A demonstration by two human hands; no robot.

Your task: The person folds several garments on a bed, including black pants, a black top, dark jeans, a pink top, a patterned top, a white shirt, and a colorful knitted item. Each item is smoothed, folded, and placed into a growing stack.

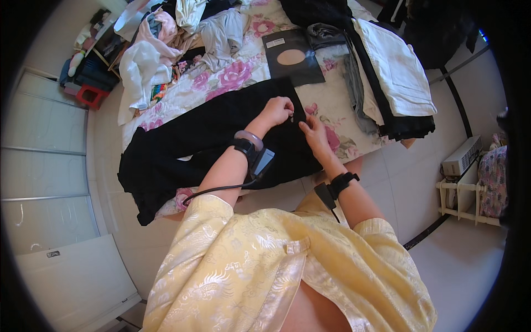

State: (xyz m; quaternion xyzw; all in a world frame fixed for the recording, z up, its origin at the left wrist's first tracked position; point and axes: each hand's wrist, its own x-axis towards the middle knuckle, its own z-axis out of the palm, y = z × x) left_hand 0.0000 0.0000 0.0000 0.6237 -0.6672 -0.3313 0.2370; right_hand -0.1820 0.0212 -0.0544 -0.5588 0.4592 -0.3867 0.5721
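Observation:
A pair of black trousers lies stretched out across the bed in front of me, legs toward the left and upper end at the right. My left hand is closed in a pinch over that upper end, its fingertips at the cloth beside a tiny pale spot that I cannot make out. At the right edge of the trousers, my right hand grips the border of the cloth between thumb and bent fingers. Both hands are close together, and each wrist wears a black strap with a small device.
The bed has a floral cover. A heap of light clothes lies at its far left. Beyond the trousers is a flat dark package; folded white trousers top a stack at right. A white rack stands on the right.

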